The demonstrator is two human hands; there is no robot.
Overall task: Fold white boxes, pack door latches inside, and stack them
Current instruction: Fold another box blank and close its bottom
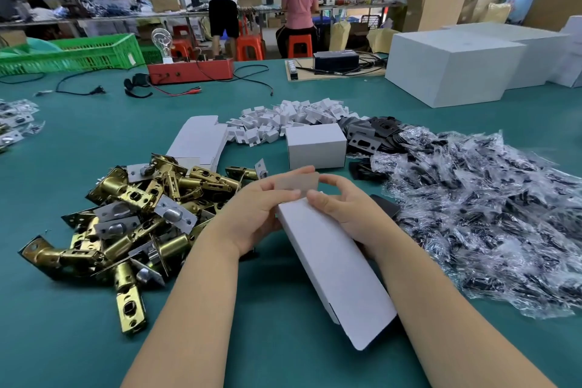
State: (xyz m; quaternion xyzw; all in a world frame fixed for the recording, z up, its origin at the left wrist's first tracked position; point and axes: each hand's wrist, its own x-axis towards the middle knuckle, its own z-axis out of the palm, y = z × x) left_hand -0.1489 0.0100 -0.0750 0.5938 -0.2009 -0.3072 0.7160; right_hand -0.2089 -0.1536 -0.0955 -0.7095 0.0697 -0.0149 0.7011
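A long white box (333, 264) is held above the near edge of the green table (78, 340), tilted, its far end raised between both hands and its near end pointing down toward the viewer. The end flap (297, 182) at the far end stands open.

Left hand (261, 211): grip closed on the box's far left edge, thumb lying along the base of the flap, fingers curled behind it. Right hand (343, 201): grip closed on the far right corner, thumb on the top face, fingers pinching the flap's right edge.

To the left of the hands, touching the table, lies a loose heap of brass door latches (135, 211) with silver faceplates. Beyond the heap lies a stack of flat unfolded box blanks (200, 142). One folded, closed white box (316, 145) stands upright on the table just beyond the hands.

Behind that box is a pile of small white plastic pieces (283, 120). To its right lie black strike plates (374, 132), and further right a broad spread of clear plastic bags of dark hardware (478, 211); the contents are too small to identify.

At the far right of the table stand large white cartons (453, 69). At the far side sit a red test box (190, 70) with a bulb and a green crate (72, 57). Two persons (299, 3) work at a rear bench, backs to the viewer.
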